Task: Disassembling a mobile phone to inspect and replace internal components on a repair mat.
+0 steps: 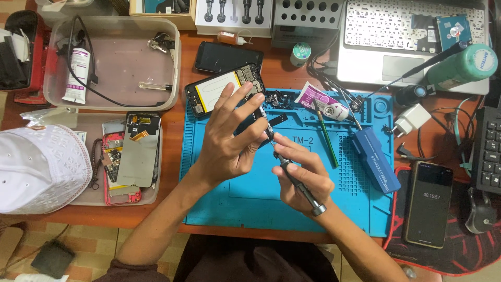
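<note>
My left hand [229, 141] is raised over a blue repair mat [250, 198], fingers spread, pinching a small dark part [263, 122] between thumb and fingertips. My right hand [302, 175] grips a slim metal screwdriver [300, 188], its tip pointing up at that small part. Just behind my left hand lies an opened phone [224, 89] with its battery and circuit board exposed, resting on the mat's far-left corner.
Around the mat: a black phone [227, 56], a purple-white tube [323, 102], a green tool [327, 138], a blue box [376, 159]. At the left are trays with phone parts [130, 151] and a white cap [42, 167]; at the right a phone with a lit screen [429, 203], a laptop [412, 42].
</note>
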